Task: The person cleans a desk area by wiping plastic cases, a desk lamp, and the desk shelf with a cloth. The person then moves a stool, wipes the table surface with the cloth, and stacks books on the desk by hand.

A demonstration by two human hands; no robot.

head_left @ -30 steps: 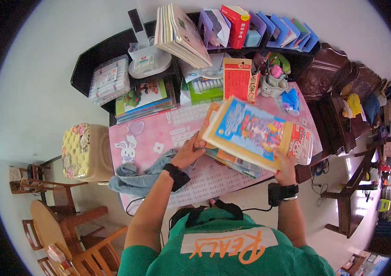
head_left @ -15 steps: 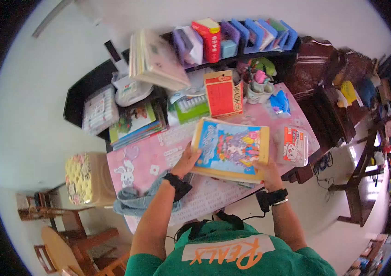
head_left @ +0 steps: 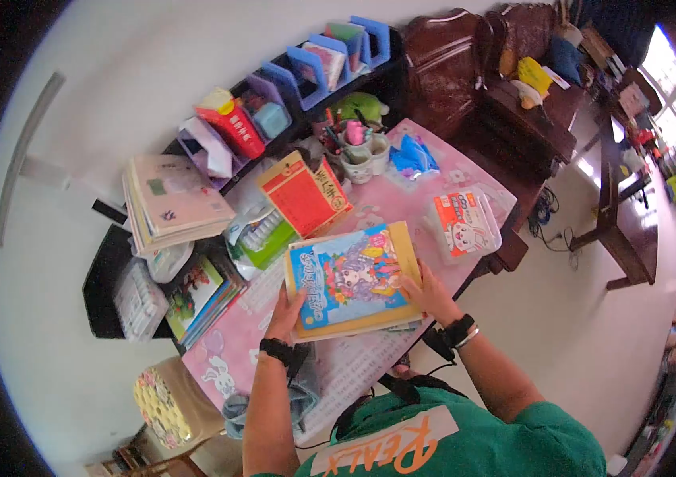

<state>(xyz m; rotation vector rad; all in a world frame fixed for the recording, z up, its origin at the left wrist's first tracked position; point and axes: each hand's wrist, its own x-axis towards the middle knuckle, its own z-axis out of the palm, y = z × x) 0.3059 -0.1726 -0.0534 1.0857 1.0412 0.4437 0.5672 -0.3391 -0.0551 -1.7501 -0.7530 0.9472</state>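
My left hand (head_left: pixel 284 314) grips the left edge of a small stack of books, its thumb on the top cover. On the opposite edge, my right hand (head_left: pixel 431 292) holds the same stack, fingers over the yellow border. The top book (head_left: pixel 350 274) has a blue cover with a cartoon girl and flowers, with a yellow cover and pale pages beneath it. The stack is above the pink desk mat (head_left: pixel 385 195). Just beyond it lies a red and tan booklet (head_left: pixel 304 199). A clear plastic box with an orange label (head_left: pixel 465 226) stands right of my right hand.
A stack of pale books (head_left: pixel 175 203) and flat picture books (head_left: pixel 199 298) are at the left. Blue dividers (head_left: pixel 306 75) and a red dictionary (head_left: pixel 230 131) line the back shelf. A pen holder (head_left: pixel 362 159) stands near a blue bag (head_left: pixel 413 157). Grey-blue cloth (head_left: pixel 306 389) lies at the front edge.
The camera view has turned, so the desk appears tilted and the surroundings shifted left. Both hands keep hold of the books, which now appear slightly lower and further left.
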